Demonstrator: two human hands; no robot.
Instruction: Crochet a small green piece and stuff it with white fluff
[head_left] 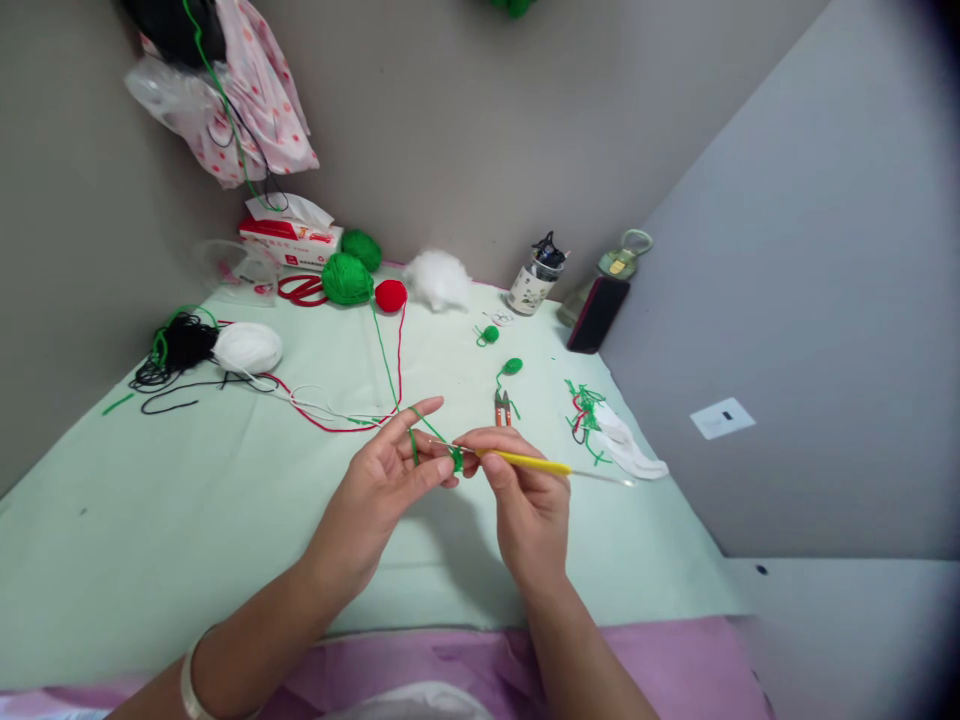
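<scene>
My left hand [386, 480] pinches a small green crochet piece [457, 458] between thumb and fingers, its index finger stretched out with green yarn looped over it. That strand runs back to a large green yarn ball [347, 279]. In my right hand [529, 500] is a crochet hook [529, 462] with a yellow handle, gripped like a pen. Its thin metal tip points left, close to the green piece; whether it sits inside a stitch is too small to tell. Just beyond my right hand lie thread snips [502, 408] with orange handles.
Two small green crocheted pieces [512, 366] lie past the snips. A red yarn ball [391, 295], white stuffing [437, 279], a pen cup [535, 282] and a propped phone [598, 315] stand behind. White yarn [248, 348] is at left, yarn scraps [589, 410] at right.
</scene>
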